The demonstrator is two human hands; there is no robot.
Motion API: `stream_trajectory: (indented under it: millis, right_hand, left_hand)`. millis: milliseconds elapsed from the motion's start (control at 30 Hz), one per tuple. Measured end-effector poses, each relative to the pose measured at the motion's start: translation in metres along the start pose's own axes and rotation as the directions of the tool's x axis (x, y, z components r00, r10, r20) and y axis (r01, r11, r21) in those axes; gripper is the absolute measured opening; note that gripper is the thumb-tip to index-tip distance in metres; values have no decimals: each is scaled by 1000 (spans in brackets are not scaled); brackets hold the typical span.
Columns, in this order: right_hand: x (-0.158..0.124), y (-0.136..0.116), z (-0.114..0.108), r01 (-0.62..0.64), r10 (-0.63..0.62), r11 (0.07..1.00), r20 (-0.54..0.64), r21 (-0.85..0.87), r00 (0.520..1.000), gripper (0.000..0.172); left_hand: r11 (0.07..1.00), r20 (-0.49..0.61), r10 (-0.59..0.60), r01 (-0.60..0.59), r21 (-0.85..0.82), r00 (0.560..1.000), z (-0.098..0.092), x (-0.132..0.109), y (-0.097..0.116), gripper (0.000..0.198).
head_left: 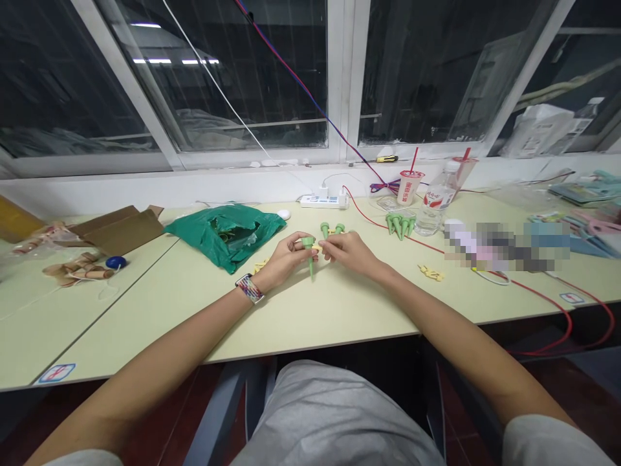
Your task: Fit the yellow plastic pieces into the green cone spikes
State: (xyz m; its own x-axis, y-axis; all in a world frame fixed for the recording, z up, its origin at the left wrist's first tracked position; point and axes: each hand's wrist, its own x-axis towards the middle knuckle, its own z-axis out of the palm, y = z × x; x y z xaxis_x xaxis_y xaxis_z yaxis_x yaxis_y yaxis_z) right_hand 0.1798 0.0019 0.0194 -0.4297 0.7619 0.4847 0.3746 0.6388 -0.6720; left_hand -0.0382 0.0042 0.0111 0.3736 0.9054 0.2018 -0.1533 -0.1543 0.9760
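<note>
My left hand (pixel 284 262) pinches a green plant-watering spike (pixel 311 264), its wide head up and its point down, above the table (pixel 320 317). Against the spike's upper part sits a small yellow plastic piece (pixel 317 248), with the closed fingertips of my right hand (pixel 353 252) on its other side. Just beyond my fingers are two more green spikes (pixel 332 228) with a bit of yellow between them. Some yellow pieces (pixel 261 265) show partly behind my left wrist. More yellow pieces (pixel 431 273) lie to the right.
Several green spikes (pixel 401 226) stand together near a water bottle (pixel 431 210) and a drink cup (pixel 410 188). A torn green plastic bag (pixel 194 232) lies left of my hands. A power strip (pixel 323 201) and a red cable (pixel 373 225) are behind. Wooden pieces (pixel 80 268) lie far left.
</note>
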Motion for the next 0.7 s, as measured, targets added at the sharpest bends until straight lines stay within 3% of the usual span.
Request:
stream_trajectory:
  millis: [100, 233, 300, 467, 533, 633, 700]
  right_hand:
    - [0, -2, 1, -16, 17, 999, 8, -42, 1000, 47]
    - [-1, -2, 2, 58, -61, 997, -45, -55, 997, 21]
    - [-2, -1, 2, 120, -123, 990, -35, -78, 992, 16]
    - [-4, -1, 0, 63, -58, 954, 25, -292, 998, 39]
    - [-5, -2, 0, 54, -57, 946, 2, -320, 998, 36]
    - [-6, -3, 0, 143, -158, 932, -17, -333, 987, 27]
    - [-7, -2, 0, 191, -203, 903, 8, -384, 979, 30]
  left_hand:
    - [1000, -1, 8, -8, 4, 1000, 0, 0, 1, 41]
    - [1000, -11, 10, -10, -28, 1000, -1, 1, 1, 42]
    - [999, -9, 14, -14, -32, 1000, -2, 1, 0, 42]
    - [1000, -5, -2, 2, -6, 1000, 1, 0, 2, 39]
    - [1000, -5, -4, 4, -7, 1000, 2, -1, 4, 39]
    - [1000, -4, -3, 3, -14, 1000, 4, -3, 6, 40]
    - [1000, 9, -8, 8, -8, 1000, 6, -4, 8, 39]
